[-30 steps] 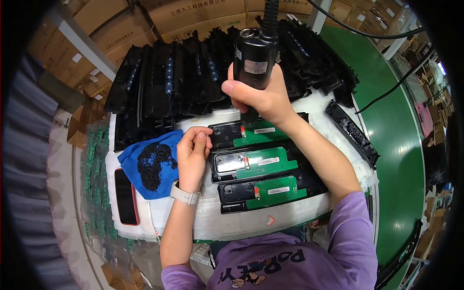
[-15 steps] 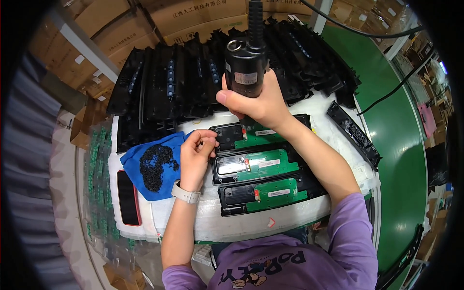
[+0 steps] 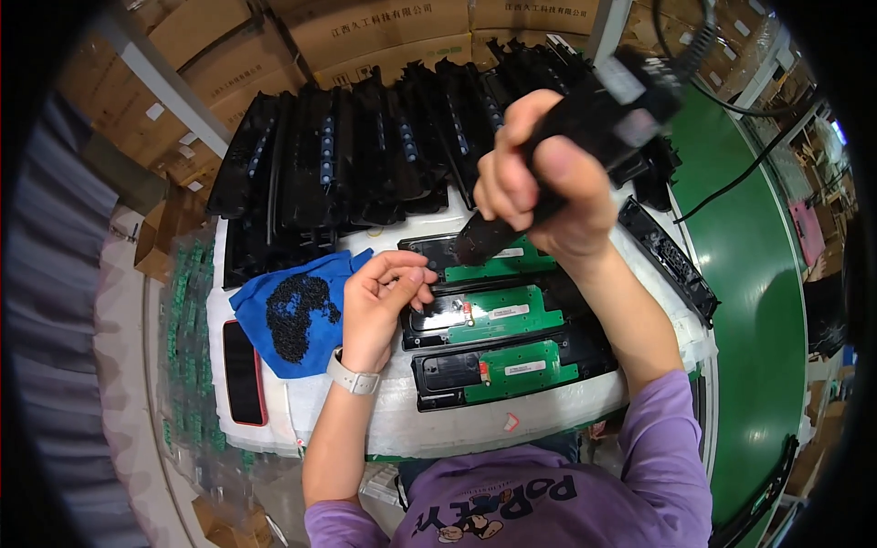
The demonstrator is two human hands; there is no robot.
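Observation:
My right hand (image 3: 568,187) grips a black corded electric screwdriver (image 3: 621,105), tilted with its tip end down to the left over the farthest of three black plastic housings (image 3: 416,247). Each housing holds a green circuit board (image 3: 516,315) with a white label. My left hand (image 3: 379,297) is closed in a pinch at the left end of that housing, beside the screwdriver's lower end. What its fingers hold is too small to make out. A heap of tiny black screws (image 3: 290,333) lies on a blue cloth (image 3: 251,297) to its left.
Several long black plastic parts (image 3: 301,173) stand in a row along the back. Another black part (image 3: 671,260) lies at the right edge. A red-edged phone (image 3: 244,374) rests front left. Cardboard boxes (image 3: 384,41) are stacked behind; a black cable (image 3: 754,164) hangs at right.
The screwdriver has swung from upright to a slant, its top moving right, with my right hand turning along with it. My left hand has shifted slightly right, its fingers still pinched.

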